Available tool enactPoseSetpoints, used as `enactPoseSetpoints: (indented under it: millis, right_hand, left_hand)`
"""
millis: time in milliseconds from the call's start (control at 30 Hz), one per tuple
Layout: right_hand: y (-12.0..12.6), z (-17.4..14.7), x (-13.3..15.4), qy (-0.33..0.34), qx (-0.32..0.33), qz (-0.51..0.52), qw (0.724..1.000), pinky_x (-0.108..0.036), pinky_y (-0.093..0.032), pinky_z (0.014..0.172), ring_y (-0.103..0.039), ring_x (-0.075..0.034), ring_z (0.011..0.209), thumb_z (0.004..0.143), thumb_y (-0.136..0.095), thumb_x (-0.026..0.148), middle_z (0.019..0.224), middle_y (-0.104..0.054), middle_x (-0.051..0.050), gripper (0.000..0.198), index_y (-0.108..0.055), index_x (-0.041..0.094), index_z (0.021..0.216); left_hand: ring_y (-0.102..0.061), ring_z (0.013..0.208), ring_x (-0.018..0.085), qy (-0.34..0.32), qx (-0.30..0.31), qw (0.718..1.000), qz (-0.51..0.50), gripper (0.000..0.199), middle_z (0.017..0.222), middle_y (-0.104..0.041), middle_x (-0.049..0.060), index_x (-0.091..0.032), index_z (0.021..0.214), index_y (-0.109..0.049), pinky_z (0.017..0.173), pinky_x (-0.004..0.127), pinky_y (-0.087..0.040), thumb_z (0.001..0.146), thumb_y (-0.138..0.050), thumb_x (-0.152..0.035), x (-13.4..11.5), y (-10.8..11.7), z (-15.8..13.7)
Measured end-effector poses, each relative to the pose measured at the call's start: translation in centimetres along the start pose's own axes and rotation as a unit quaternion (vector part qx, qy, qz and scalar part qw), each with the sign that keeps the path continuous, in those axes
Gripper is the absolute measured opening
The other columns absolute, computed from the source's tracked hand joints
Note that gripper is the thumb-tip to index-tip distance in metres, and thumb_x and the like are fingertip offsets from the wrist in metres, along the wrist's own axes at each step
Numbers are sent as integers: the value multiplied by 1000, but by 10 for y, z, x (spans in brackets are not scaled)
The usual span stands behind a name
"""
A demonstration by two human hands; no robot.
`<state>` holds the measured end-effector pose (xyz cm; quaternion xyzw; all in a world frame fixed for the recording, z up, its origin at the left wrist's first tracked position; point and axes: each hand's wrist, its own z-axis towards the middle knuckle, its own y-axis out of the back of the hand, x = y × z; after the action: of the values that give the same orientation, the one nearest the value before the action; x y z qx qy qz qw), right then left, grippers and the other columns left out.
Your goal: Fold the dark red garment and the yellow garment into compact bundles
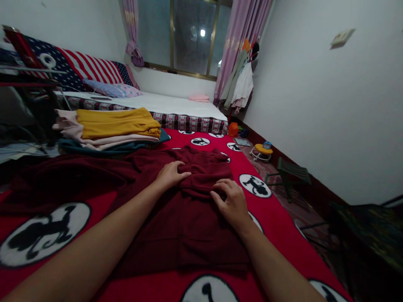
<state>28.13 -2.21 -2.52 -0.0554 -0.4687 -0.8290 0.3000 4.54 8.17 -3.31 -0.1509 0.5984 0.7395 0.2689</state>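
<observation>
A maroon long-sleeved garment (195,239) lies spread out in front of me, creased across its upper part, with one sleeve (78,172) stretching off to the left. My left hand (171,174) rests on the upper middle of the cloth, thumb apart from the fingers. On the right edge of the garment lies my right hand (231,203), its fingers slightly bent and the thumb held away from them. Neither hand visibly grips the fabric. Beyond the left sleeve is a stack of folded clothes, with a mustard-yellow garment (116,122) on top of pink and dark teal ones.
A red blanket (280,235) with white monkey-print ovals lies under the garment. Behind stands a white-topped bed (176,102) with a pillow (113,89). On the right floor are a yellow stool (262,149) and a folding stool (291,170). Clothes (242,86) hang by the curtain.
</observation>
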Motion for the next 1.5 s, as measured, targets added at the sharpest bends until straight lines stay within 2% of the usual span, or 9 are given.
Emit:
enactPoseSetpoints:
  millis: [167,300,400,467,667,933,1100,1300,1500]
  right_hand:
    - [-2,0,-1,6,-12,12,1000,-33,-38,91,-58,-19,97,90,-59,33,99,-68,-5,16,-68,20,90]
    - [0,0,1,-24,43,-47,998,-29,-38,79,-58,-18,86,92,-55,43,87,-67,-5,29,-67,19,82]
    - [-1,1,2,-40,40,-81,995,-27,-36,75,-57,-16,82,96,-48,44,81,-64,-4,37,-65,19,76]
    - [0,2,2,-41,22,-93,995,-27,-35,76,-58,-16,84,97,-46,42,86,-64,-4,35,-66,18,80]
    - [0,5,-8,-81,66,-140,985,-27,-32,63,-59,-16,72,95,-46,40,76,-65,-4,36,-64,19,72]
    - [-7,33,-55,-118,-94,62,987,-30,-45,76,-62,-19,78,85,-50,33,86,-69,-7,22,-66,18,85]
    - [-11,84,-75,-129,-102,48,985,-34,-47,82,-63,-21,81,79,-50,27,86,-71,-9,21,-68,16,83]
    - [-48,116,-62,-27,18,31,999,-34,-44,98,-60,-21,111,91,-45,30,119,-67,-12,35,-66,15,115]
    - [-73,127,-52,-30,262,-123,957,-62,-22,110,-23,-29,145,97,-41,33,157,-28,-10,48,-41,24,144]
  left_hand:
    - [-66,81,24,13,-42,999,7,21,81,-71,5,-21,77,-68,71,30,-48,73,-66,-42,-6,6,-3]
    - [-63,93,24,-5,-173,985,22,18,99,-67,8,-19,90,-66,83,33,-49,75,-63,-28,-19,14,-10]
    - [-53,117,27,-82,-230,968,57,32,127,-57,10,-21,111,-64,98,39,-43,79,-60,-21,-34,16,-21]
    - [-49,124,26,-160,-193,967,50,34,134,-54,9,-23,118,-62,104,40,-39,84,-58,-26,-44,12,-29]
    - [-39,137,32,-311,113,940,79,53,148,-45,10,-32,131,-59,113,53,-26,84,-58,-57,-58,-21,-48]
    - [-31,141,34,-318,87,941,79,52,155,-35,7,-37,131,-58,113,59,-20,83,-58,-57,-58,-30,-55]
    - [-35,140,28,-384,90,918,51,42,151,-43,4,-37,129,-59,116,54,-18,88,-54,-46,-61,-35,-55]
    - [-41,136,29,-391,93,914,45,42,144,-51,4,-35,129,-59,113,53,-24,89,-54,-45,-62,-36,-54]
    - [-55,121,25,-394,90,913,-53,33,126,-65,5,-30,113,-70,109,42,-33,87,-58,-46,-59,-34,-48]
